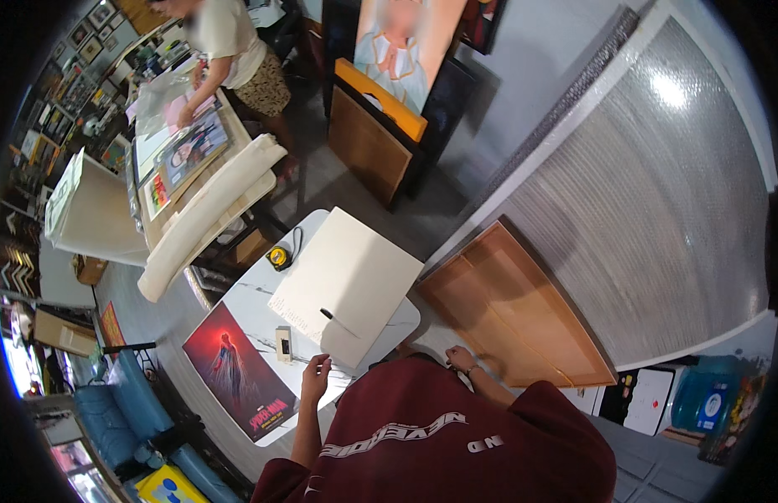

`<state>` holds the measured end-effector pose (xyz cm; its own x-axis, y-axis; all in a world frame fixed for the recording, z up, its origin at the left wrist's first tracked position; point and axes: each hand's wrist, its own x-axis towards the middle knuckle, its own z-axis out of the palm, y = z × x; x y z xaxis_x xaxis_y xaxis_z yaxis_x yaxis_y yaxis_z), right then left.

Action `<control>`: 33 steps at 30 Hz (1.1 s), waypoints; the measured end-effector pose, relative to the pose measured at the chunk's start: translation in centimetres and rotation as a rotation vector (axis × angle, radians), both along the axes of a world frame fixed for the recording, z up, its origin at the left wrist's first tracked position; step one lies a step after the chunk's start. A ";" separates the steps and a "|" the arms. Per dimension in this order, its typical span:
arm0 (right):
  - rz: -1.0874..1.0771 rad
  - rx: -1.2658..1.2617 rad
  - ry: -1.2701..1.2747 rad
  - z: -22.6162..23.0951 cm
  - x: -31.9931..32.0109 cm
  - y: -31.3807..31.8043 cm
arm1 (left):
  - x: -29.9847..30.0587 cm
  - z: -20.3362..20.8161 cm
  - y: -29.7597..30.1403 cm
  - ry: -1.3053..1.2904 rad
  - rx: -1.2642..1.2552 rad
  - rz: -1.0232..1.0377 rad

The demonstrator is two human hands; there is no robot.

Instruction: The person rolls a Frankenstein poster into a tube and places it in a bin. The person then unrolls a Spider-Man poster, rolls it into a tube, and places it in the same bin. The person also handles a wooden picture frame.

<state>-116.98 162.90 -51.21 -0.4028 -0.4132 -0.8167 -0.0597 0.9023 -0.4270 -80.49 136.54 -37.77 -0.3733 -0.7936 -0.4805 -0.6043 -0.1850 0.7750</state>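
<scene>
A marble-patterned white table (400, 325) stands in front of me. On it lies a large cream board (355, 272), partly in shadow, with a small black pen-like object (326, 313) on top. At the table's left a dark red poster (240, 369) with a costumed figure overhangs the edge. Between poster and board sits a small beige block (283, 344) with a dark inset. My left hand (316, 375) hovers by the near edge, fingers loosely bent, nothing visible in it. My right hand (462, 359) is held right of the table, fingers curled in, with nothing visible in them.
A yellow tape measure (278, 257) rests at the table's far left. To the right lean a wooden-backed panel (506, 306) and a large bubble-wrapped frame (648, 193). Another person (230, 50) handles prints at a far table (238, 155). Blue chairs (121, 411) stand left.
</scene>
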 end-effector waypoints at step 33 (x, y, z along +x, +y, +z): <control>0.285 -0.056 0.029 4.4 4.1 -7.9 | 11.2 -7.7 0.1 0.195 0.089 0.438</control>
<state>-112.86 154.99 -46.86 -0.2864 -0.5571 -0.7795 -0.3205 0.8224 -0.4700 -69.33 136.69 -45.51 -0.1033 -0.8552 -0.5080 -0.2999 -0.4602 0.8357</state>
